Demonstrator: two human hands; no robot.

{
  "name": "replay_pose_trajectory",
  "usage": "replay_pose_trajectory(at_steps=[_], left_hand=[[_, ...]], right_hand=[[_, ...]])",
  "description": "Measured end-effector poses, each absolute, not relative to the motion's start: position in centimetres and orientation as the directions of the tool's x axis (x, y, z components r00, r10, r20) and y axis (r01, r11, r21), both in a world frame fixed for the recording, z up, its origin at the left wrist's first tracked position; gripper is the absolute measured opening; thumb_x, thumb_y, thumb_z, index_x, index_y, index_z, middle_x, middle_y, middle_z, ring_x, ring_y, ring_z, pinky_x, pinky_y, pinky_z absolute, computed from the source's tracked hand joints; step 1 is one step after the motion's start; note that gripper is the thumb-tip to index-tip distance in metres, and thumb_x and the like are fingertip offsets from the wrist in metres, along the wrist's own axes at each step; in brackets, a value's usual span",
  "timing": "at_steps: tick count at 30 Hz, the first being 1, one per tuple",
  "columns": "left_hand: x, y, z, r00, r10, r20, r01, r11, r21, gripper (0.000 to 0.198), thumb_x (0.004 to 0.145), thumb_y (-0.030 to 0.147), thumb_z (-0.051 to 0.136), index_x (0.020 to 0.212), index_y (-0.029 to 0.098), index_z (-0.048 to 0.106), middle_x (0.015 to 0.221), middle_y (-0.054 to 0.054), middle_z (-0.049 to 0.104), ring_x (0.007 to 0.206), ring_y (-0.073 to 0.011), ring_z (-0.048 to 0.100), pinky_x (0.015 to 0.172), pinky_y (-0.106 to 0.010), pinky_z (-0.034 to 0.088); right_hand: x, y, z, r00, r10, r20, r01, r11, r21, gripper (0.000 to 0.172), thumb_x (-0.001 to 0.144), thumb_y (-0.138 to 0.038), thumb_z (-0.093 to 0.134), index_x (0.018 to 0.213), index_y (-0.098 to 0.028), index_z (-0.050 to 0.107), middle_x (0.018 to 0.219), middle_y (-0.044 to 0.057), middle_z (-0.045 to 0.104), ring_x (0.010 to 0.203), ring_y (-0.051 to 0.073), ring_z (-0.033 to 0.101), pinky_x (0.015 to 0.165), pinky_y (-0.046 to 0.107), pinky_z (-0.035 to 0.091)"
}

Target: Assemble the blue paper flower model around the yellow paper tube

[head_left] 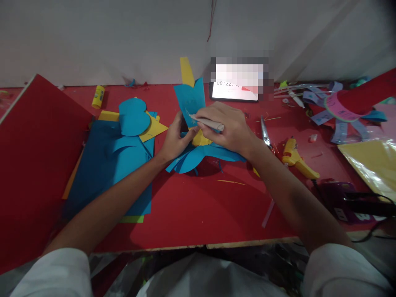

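Note:
A paper flower with blue petals (210, 154) and a yellow centre (201, 139) stands in front of me. One blue petal (195, 99) points up at the back, and a yellow strip (186, 70) sticks out above it. My left hand (177, 142) is closed on the flower's left side, thumb near the yellow centre. Between the fingers of my right hand (230, 126) is a whitish pen (210, 123), its tip at the upright blue petal. Pale marks show on that petal by the tip.
Blue sheets (93, 165), a blue heart-shaped cutout (133, 117) and a glue stick (98, 97) lie left, beside a raised red board (37, 165). Scissors (265, 133), a yellow glue gun (295, 159) and a purple power strip (340, 198) lie right. A phone (236, 93) stands at the wall.

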State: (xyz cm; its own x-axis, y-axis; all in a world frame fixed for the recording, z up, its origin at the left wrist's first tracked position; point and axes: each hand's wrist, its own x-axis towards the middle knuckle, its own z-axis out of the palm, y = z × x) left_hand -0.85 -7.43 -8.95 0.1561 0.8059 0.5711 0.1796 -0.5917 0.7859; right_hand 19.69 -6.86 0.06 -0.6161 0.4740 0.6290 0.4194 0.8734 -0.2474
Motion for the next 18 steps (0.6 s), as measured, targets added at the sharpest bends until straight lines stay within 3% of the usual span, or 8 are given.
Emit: replay_pose_trajectory(at_steps=[6,18], left_hand=[[-0.81,-7.52,-8.76,0.164,0.812,0.56,0.18,-0.583,0.793,0.066,0.095,0.068,0.064,0.143,0.025,0.049,0.125,-0.011,0.067,0.11,-0.0246,0.07,0.091,-0.038,0.062],[-0.79,-7.19,-9.01,0.173,0.788,0.591,0.152,-0.614,0.774,0.061,0.096,0.064,0.064,0.142,0.026,0.048,0.127,-0.011,0.066,0.111,-0.0249,0.07,0.089,-0.038,0.063]], right_hand=[[19.74,-6.72,0.0,-0.574,0.422,0.702,0.371,0.898,-0.236,0.023,0.107,-0.036,0.051,0.123,-0.027,0.065,0.116,0.008,0.077,0.103,0.025,0.071,0.094,0.045,0.06],[19.87,-6.55,-0.1,-0.583,0.449,0.677,0.413,0.881,-0.229,0.023,0.105,-0.037,0.052,0.12,-0.028,0.067,0.112,0.007,0.076,0.099,0.024,0.071,0.09,0.044,0.061]])
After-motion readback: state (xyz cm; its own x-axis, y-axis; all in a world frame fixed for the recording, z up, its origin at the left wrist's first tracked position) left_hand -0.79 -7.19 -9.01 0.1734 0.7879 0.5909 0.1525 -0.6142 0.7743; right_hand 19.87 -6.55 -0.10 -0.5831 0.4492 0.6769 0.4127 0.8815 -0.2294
